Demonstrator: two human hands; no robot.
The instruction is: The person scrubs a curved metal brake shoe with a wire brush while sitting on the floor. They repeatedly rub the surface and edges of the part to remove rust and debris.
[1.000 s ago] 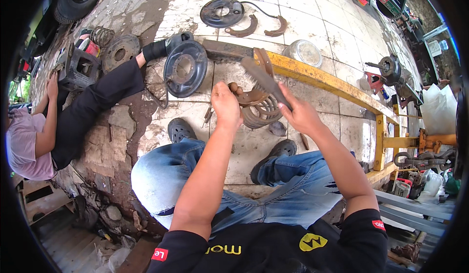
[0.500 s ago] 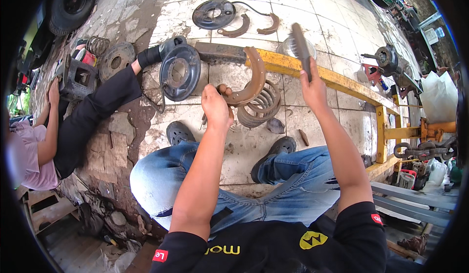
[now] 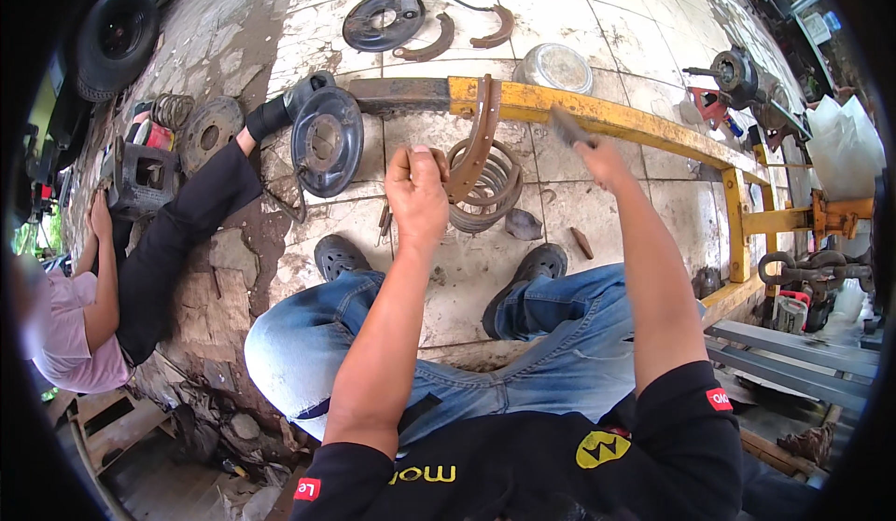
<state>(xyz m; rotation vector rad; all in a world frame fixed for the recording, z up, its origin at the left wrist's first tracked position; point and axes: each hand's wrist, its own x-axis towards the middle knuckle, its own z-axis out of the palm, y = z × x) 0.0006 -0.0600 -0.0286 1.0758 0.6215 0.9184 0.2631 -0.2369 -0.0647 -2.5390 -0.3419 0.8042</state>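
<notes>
One left hand [image 3: 417, 193] grips the lower end of a curved, rust-brown brake shoe [image 3: 481, 138] (small holes dot its face), which partly hides a coil spring [image 3: 485, 217]. The right hand [image 3: 602, 162] clasps a dark brush [image 3: 567, 127], apart from the shoe. Farther off, two similar shoes [image 3: 504, 26] lie on the floor [image 3: 546, 13].

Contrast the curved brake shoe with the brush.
The brake shoe is a rust-brown arc; the brush looks straight and grey-brown.
The brake shoe is in the left hand; the brush is in the right hand.
The brake shoe spans more of the picture than the brush.
Both are held.
</notes>
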